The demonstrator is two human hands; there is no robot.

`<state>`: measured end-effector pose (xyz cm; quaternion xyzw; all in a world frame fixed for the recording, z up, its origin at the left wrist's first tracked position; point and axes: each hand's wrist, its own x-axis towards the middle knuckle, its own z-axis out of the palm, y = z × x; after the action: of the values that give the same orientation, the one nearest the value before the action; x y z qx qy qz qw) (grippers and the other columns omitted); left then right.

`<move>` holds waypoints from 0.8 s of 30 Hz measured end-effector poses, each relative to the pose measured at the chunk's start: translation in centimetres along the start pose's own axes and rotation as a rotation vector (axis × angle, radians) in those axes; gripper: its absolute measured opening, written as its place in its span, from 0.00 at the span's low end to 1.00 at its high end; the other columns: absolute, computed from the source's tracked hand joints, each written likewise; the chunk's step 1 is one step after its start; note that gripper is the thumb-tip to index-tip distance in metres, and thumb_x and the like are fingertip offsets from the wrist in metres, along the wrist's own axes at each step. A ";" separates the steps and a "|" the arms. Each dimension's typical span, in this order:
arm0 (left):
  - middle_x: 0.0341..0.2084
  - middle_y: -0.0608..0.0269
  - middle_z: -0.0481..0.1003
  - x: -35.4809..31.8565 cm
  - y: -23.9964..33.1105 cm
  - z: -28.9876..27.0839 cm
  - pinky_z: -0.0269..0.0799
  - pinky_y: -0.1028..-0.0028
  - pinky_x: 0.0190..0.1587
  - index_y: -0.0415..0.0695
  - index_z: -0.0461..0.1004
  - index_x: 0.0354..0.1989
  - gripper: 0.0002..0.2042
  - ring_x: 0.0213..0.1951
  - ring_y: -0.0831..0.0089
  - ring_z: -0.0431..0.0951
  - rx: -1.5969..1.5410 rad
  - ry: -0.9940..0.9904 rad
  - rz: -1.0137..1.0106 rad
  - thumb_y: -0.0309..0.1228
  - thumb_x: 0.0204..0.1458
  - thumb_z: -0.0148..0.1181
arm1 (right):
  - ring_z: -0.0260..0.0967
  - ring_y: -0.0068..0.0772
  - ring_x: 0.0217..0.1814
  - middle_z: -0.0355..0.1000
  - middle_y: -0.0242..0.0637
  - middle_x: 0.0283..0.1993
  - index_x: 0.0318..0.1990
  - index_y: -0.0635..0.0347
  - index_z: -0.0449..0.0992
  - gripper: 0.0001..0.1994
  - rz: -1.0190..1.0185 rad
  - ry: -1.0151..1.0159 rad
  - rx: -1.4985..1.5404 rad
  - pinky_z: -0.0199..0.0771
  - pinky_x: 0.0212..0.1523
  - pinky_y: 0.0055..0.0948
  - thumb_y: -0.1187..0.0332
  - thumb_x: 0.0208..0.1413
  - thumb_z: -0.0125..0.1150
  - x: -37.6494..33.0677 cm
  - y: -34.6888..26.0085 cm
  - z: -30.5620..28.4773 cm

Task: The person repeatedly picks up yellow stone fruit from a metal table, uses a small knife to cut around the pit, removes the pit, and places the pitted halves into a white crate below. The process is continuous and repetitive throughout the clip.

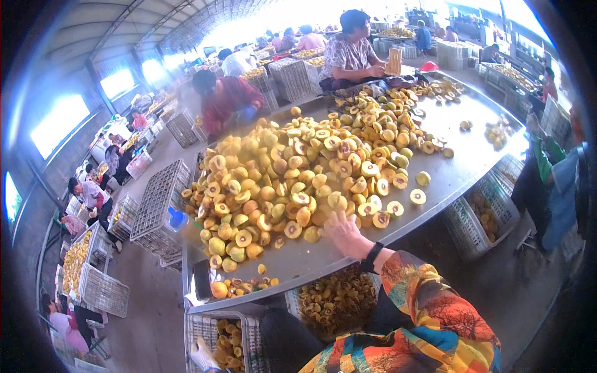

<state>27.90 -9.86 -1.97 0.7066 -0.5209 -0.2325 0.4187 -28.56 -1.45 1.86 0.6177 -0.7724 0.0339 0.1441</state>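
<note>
A big heap of halved yellow peaches (292,180), several showing reddish pit hollows, covers much of the metal table (298,264). My right hand (344,234), bare with a black wristband, reaches over the near edge. Its fingers are spread against the front of the heap, and no fruit shows lifted in it. At the lower left, my left hand (203,355) in a white glove is beside the peach halves in a white plastic crate (254,342). How its fingers are closed, and whether they hold anything, is too small to make out.
A crate of brownish fruit pieces (336,304) stands under the table's near edge. A dark flat object (202,280) lies at the left corner. Stacked crates (161,205) stand left. Two people (351,56) (224,102) work across the table; another person (553,186) is at right.
</note>
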 end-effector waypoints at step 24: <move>0.33 0.58 0.76 -10.6 19.3 15.5 0.68 0.76 0.41 0.36 0.74 0.37 0.11 0.36 0.73 0.74 -0.279 -0.632 0.400 0.31 0.51 0.55 | 0.68 0.33 0.30 0.65 0.47 0.35 0.39 0.65 0.65 0.08 0.045 -0.191 0.255 0.73 0.26 0.26 0.71 0.57 0.41 0.7 0.1 0.1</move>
<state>1.85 -7.45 4.59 0.4211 -0.7150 -0.4207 0.3667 -28.78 -2.08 1.98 0.6139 -0.7857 0.0758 -0.0104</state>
